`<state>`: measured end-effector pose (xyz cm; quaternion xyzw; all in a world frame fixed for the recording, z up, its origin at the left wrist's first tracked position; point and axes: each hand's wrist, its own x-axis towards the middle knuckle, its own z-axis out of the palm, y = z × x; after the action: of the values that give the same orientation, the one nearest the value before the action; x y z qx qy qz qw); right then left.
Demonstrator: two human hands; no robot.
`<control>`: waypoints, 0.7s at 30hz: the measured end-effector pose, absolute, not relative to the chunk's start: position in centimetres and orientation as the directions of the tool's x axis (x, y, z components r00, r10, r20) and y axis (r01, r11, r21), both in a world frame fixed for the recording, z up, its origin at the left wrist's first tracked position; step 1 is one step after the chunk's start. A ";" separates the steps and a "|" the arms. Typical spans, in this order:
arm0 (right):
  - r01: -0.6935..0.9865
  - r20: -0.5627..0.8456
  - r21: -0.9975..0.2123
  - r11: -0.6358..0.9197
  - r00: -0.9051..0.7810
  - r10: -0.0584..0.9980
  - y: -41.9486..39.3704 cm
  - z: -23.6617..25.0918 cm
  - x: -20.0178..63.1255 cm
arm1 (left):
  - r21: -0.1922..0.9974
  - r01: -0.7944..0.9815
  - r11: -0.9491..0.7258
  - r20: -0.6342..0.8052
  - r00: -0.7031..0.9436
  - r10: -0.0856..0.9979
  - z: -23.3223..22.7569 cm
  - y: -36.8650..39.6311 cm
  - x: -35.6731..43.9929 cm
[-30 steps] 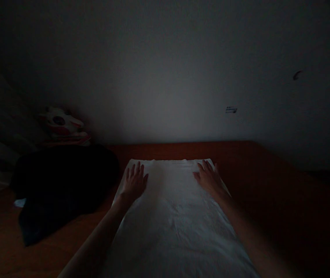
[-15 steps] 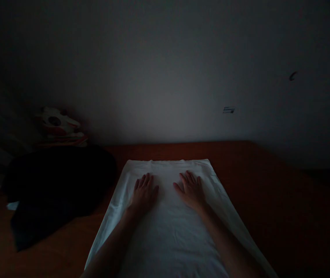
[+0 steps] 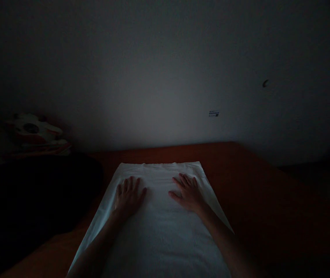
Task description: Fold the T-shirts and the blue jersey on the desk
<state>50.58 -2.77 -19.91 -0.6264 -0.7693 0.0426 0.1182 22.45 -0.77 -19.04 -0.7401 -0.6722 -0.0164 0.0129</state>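
Observation:
A white cloth (image 3: 159, 216) lies spread out on a reddish-brown wooden table (image 3: 249, 193), with slight wrinkles across it. Its far edge runs nearly straight, and its near end passes out of view at the bottom. My left hand (image 3: 128, 197) rests palm down on the cloth's left part, fingers spread. Palm down too, my right hand (image 3: 188, 194) lies flat on the right part with the thumb pointing inward. Neither hand grips the fabric. The light is dim, so fine details of the cloth are hard to make out.
A dark, bunched-up fabric heap (image 3: 37, 193) lies on the left of the table. Behind it sits a white toy-like figure (image 3: 34, 127) on what looks like a stack of books (image 3: 46, 150). A pale wall (image 3: 153, 77) with a small label (image 3: 214, 114) stands behind the table.
My hands have moved farther apart on the cloth, the left one shifting outward toward the left edge. The camera view has turned slightly to the right.

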 end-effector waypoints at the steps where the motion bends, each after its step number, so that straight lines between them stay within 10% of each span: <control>1: 0.957 0.124 -0.212 0.198 -0.174 0.977 -2.6 -19.9 50.6 | 0.002 0.993 -0.116 0.036 0.116 0.993 -18.8 -0.1 22.5; 14: 0.978 0.057 -0.190 0.083 -0.074 0.996 -1.8 -19.5 50.3 | -0.012 0.998 -0.070 -0.065 0.069 0.996 -19.1 -5.0 23.7; 21: 0.987 -0.038 -0.097 -0.132 0.128 0.991 -2.0 -17.8 49.2 | 0.097 0.944 -0.314 0.037 0.312 0.949 -18.8 -0.4 22.9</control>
<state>49.23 -2.03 -17.76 -0.7508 -0.6585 0.0462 0.0240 22.90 -0.37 -18.83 -0.8095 -0.5849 -0.0434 -0.0287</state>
